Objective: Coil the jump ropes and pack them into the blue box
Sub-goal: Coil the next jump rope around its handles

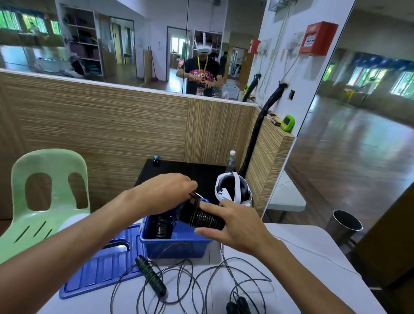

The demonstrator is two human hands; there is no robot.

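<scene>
jump ropes are seen in three places on and above the white desk [292,249], and they are told here from the largest thing to the smallest.

the blue box [174,246] stands open on the desk, and its blue lid [98,273] lies flat just beside it on the left. one coiled rope [162,228] is already laid inside the box. the box looks like light, stiff plastic, so it is judged that it may slide if it is pushed.

a loose rope [220,284] is spread in wide loops on the desk in front of the box, with one black and green handle [151,276] near the lid and a pair of dark handles [239,308] at the lower edge. the cord looks thin, springy and smooth. it is judged that such a cord will open again when it is released, so it is best taken at the stiff handles and the loops kept pressed.

the wound bundle [206,219] is held over the box. the right hand [239,225] is closed around it, with the index finger along the top and the thumb below. the left hand [167,190] is curled at the far end of the bundle, where the cord end seems to be pinched. the bundle is judged light and easy to unwind.
</scene>
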